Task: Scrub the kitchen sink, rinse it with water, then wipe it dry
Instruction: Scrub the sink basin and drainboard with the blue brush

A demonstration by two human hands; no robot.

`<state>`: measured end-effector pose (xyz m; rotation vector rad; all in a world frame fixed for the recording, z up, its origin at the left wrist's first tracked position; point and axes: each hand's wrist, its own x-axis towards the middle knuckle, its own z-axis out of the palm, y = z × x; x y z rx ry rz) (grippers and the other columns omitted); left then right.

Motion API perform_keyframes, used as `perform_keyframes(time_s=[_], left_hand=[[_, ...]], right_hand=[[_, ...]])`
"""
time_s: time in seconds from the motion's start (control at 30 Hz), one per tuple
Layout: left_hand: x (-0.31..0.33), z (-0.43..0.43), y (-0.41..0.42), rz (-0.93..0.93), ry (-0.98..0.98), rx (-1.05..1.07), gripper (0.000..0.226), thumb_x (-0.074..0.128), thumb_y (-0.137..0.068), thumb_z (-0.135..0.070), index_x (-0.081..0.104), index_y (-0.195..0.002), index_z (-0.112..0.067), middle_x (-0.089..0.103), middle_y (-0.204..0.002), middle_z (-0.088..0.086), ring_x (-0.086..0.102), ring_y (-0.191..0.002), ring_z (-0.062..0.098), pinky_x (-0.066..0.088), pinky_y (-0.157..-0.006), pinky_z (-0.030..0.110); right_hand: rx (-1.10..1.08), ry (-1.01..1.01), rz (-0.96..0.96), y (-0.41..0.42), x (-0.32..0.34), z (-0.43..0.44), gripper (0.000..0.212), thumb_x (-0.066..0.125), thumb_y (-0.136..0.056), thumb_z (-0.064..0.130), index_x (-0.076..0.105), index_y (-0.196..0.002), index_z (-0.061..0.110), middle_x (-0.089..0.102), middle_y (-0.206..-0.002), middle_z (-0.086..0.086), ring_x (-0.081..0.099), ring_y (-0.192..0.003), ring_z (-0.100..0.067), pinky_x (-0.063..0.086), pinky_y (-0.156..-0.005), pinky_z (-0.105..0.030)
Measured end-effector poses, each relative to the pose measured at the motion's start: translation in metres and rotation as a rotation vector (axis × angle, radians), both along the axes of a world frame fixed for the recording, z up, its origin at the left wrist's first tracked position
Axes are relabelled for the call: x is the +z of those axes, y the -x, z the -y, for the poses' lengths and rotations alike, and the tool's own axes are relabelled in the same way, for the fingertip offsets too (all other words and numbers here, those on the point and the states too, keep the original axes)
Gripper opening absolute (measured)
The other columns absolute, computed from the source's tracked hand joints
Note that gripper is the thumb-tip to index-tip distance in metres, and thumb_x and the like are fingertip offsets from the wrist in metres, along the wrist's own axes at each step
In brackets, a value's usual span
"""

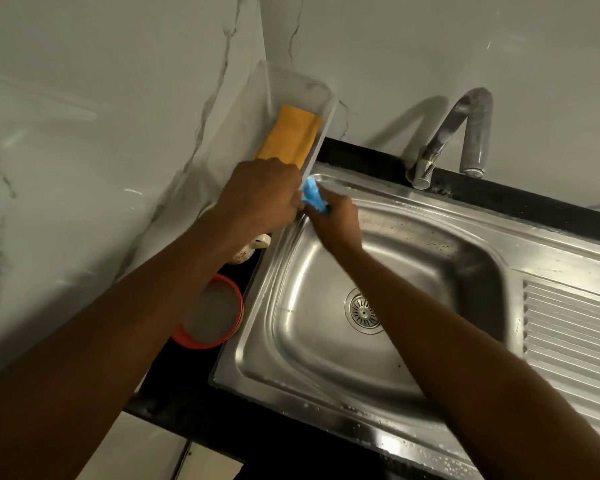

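**Asker:** Why is the tray up like that?

**Me:** My left hand (260, 195) grips the near end of the clear plastic tray (321, 109), and it looks tipped back towards the marble wall (84, 140) with the orange cloth (291, 136) lying inside. I judge that bares the sink (465, 258) rim beneath it. My fingertips are hidden, so I can't say how deep the hold goes.

**Asker:** And the other hand?

**Me:** My right hand (333, 220) is clenched round a bunched blue cloth (314, 194), pressed onto the sink's far left corner, just beside the tray's edge.

**Asker:** Is it tight there?

**Me:** Yes. My two hands nearly touch, and the tray's rim is right against the cloth. A small cup (248, 251) and a red-rimmed bowl (210, 313) sit on the black counter (174, 403) under my left forearm, close to the sink's left edge, so a careless elbow could knock them.

**Asker:** Where is it open?

**Me:** To the right: the back rim runs free as far as the tap (465, 133), and the basin around the drain (362, 311) holds nothing. Droplets show on the front rim.
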<state>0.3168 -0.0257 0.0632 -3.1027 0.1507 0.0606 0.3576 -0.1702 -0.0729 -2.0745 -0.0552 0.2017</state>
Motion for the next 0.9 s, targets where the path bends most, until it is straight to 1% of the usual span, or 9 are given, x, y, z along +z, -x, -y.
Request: perform_keyframes(time_s=[0.07,0.2,0.37,0.43,0.53,0.63,0.7,0.8,0.9], left_hand=[[0.007,-0.005,-0.001,0.005,0.009,-0.025,0.033,0.051,-0.106,-0.041,0.065,-0.11,-0.012,0.055,-0.088,0.006,0.05,-0.076,0.023,0.037,-0.07,0.036],[0.014,-0.007,-0.001,0.002,0.0,-0.055,0.035,0.049,-0.106,-0.044,0.066,-0.112,-0.014,0.064,-0.096,0.009,0.057,-0.08,0.024,0.04,-0.07,0.036],[0.018,-0.009,0.0,0.018,0.01,-0.04,0.034,0.051,-0.106,-0.042,0.065,-0.111,-0.011,0.05,-0.085,0.002,0.052,-0.076,0.021,0.039,-0.069,0.035],[0.019,-0.009,-0.001,0.024,0.015,-0.037,0.036,0.05,-0.106,-0.043,0.065,-0.112,-0.01,0.05,-0.086,0.003,0.052,-0.076,0.021,0.039,-0.07,0.035],[0.021,-0.008,-0.002,0.018,0.016,-0.035,0.033,0.05,-0.106,-0.042,0.064,-0.11,-0.011,0.05,-0.084,0.003,0.052,-0.076,0.021,0.038,-0.069,0.035],[0.021,-0.009,-0.005,0.029,0.012,-0.052,0.034,0.048,-0.107,-0.044,0.062,-0.108,-0.013,0.05,-0.084,0.002,0.052,-0.076,0.02,0.039,-0.07,0.035],[0.02,-0.009,-0.007,0.025,0.017,-0.055,0.036,0.048,-0.107,-0.044,0.063,-0.109,-0.012,0.051,-0.084,0.003,0.053,-0.076,0.022,0.041,-0.07,0.036],[0.023,-0.01,-0.01,0.017,0.042,-0.049,0.037,0.051,-0.106,-0.043,0.064,-0.113,-0.009,0.06,-0.09,0.008,0.056,-0.079,0.025,0.046,-0.072,0.037],[0.024,-0.01,-0.01,0.012,0.043,-0.05,0.039,0.052,-0.106,-0.044,0.065,-0.115,-0.008,0.066,-0.096,0.011,0.058,-0.081,0.025,0.046,-0.073,0.037]], right_hand=[[0.112,-0.013,0.039,0.027,-0.007,-0.001,0.047,0.073,-0.097,0.035,0.062,-0.141,0.02,0.073,-0.114,0.007,0.068,-0.087,0.003,0.051,-0.069,-0.011],[0.263,0.117,0.05,0.047,-0.012,0.018,0.051,0.073,-0.095,0.044,0.063,-0.142,0.025,0.073,-0.109,0.009,0.064,-0.082,0.0,0.047,-0.069,-0.016],[0.074,0.136,0.023,-0.031,0.022,0.004,0.048,0.072,-0.097,0.037,0.061,-0.142,0.024,0.064,-0.107,0.016,0.057,-0.078,0.008,0.042,-0.067,-0.009],[0.052,0.15,0.024,-0.044,0.025,0.0,0.048,0.071,-0.097,0.036,0.06,-0.143,0.025,0.063,-0.108,0.016,0.055,-0.077,0.008,0.051,-0.076,-0.017],[0.082,0.136,0.04,-0.009,0.01,0.001,0.049,0.071,-0.097,0.037,0.059,-0.144,0.026,0.071,-0.117,0.009,0.062,-0.088,0.003,0.059,-0.086,-0.027],[0.177,0.177,0.074,0.046,-0.009,0.008,0.056,0.07,-0.097,0.047,0.056,-0.148,0.03,0.074,-0.113,0.006,0.067,-0.088,-0.002,0.057,-0.075,-0.023],[0.196,0.213,0.101,0.053,-0.013,0.011,0.057,0.068,-0.097,0.05,0.053,-0.15,0.035,0.073,-0.11,0.007,0.068,-0.087,-0.005,0.058,-0.074,-0.025],[0.107,0.25,0.134,0.005,-0.002,0.005,0.051,0.067,-0.099,0.042,0.054,-0.147,0.033,0.072,-0.12,0.004,0.067,-0.093,-0.006,0.06,-0.082,-0.031],[0.034,0.312,0.1,-0.04,0.016,0.005,0.043,0.066,-0.1,0.036,0.058,-0.142,0.029,0.071,-0.12,0.005,0.058,-0.091,-0.001,0.053,-0.081,-0.026]])
